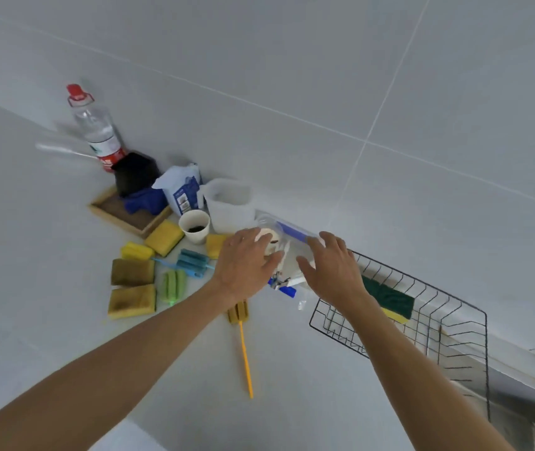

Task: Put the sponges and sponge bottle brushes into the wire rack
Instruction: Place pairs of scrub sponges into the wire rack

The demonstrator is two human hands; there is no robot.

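A black wire rack [448, 323] stands at the right against the wall, with one green and yellow sponge [389, 299] inside. On the counter at the left lie several yellow and brown sponges [132, 286]. Among them are a blue sponge bottle brush [191, 260] and a green one [173, 285]. A yellow bottle brush [243, 340] with a long handle lies under my left forearm. My left hand [243, 263] and my right hand [331, 266] hover with fingers spread over a clear plastic bag [288, 255] of small items. Neither hand holds anything.
Along the tiled wall stand a red-capped bottle [97, 131], a black pot [134, 174] on a wooden tray [126, 216], a white and blue pouch [183, 188], a translucent container [230, 203] and a paper cup [194, 225].
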